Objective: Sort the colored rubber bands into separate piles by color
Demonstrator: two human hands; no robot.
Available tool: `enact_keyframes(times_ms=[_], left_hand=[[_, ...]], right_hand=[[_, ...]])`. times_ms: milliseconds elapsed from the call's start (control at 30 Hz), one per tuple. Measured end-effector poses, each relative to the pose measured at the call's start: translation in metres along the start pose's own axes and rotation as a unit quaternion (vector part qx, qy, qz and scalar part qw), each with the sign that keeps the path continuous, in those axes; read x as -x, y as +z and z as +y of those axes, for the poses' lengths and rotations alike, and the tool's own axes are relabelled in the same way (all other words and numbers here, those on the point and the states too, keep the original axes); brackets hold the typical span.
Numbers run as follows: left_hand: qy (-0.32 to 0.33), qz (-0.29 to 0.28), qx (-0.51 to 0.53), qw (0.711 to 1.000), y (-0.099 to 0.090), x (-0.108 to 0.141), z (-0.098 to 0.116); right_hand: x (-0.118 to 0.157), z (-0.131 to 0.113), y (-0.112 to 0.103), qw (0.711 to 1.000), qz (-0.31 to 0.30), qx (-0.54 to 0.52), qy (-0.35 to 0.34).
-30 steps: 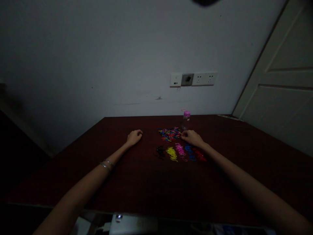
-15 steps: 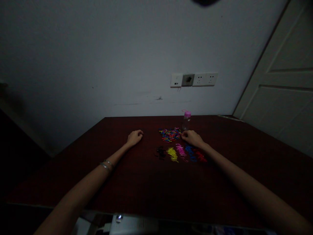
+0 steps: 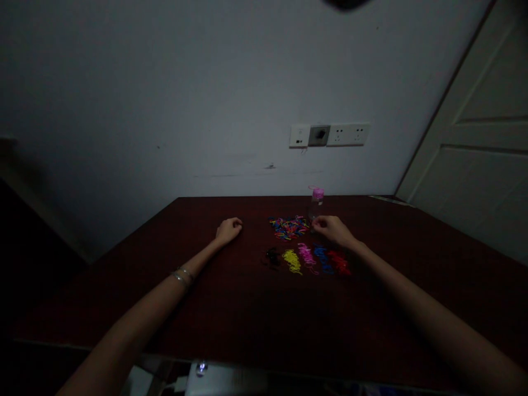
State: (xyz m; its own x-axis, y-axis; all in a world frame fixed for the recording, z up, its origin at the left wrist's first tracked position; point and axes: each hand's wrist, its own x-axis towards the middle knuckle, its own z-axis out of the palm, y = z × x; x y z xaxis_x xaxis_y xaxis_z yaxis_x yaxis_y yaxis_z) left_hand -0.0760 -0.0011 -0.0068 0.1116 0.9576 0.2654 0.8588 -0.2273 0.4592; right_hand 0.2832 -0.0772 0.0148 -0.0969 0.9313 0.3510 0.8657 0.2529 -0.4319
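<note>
My left hand (image 3: 229, 230) rests on the dark red table, left of the mixed pile, its fingers curled and nothing visible in them. My right hand (image 3: 332, 229) is just right of that pile, thumb and fingertips pinched together; what they hold, if anything, is too small to make out. The mixed pile (image 3: 289, 227) looks like small rubber bands in several colours. In front of it lie sorted heaps: black bands (image 3: 273, 257), yellow bands (image 3: 292, 262), pink bands (image 3: 307, 257), blue bands (image 3: 323, 259) and red bands (image 3: 339, 263).
A clear bottle with a pink cap (image 3: 317, 193) stands behind my right hand. The table (image 3: 256, 308) meets a wall bearing a socket panel (image 3: 346, 135). A white door (image 3: 478, 132) is at the right. Below the table's front edge shows a pale device (image 3: 223, 379).
My right hand has lifted slightly and drawn a little right, away from the edge of the mixed pile. The left hand stays in place. The view has shifted slightly.
</note>
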Motion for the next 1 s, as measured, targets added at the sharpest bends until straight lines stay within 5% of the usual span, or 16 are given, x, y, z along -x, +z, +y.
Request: enact_keyframes(times_ms=[200,400,533,1000], left_hand=[[0.063,0.024,0.111,0.992,0.003,-0.010,0.033],[0.163,-0.134,0.269,0.940,0.017,0.010,0.106],[0.168,-0.167,0.320,0.917,0.031,0.023,0.137],[0.123,-0.177,0.367,0.905,0.036,0.019,0.146]], right_hand=[[0.001,-0.011,-0.003,0.997,0.034,-0.066,-0.037],[0.006,-0.039,-0.002,0.991,0.036,-0.095,-0.085],[0.012,-0.053,-0.003,0.990,0.025,-0.089,-0.110],[0.010,-0.046,-0.002,0.991,0.035,-0.069,-0.106]])
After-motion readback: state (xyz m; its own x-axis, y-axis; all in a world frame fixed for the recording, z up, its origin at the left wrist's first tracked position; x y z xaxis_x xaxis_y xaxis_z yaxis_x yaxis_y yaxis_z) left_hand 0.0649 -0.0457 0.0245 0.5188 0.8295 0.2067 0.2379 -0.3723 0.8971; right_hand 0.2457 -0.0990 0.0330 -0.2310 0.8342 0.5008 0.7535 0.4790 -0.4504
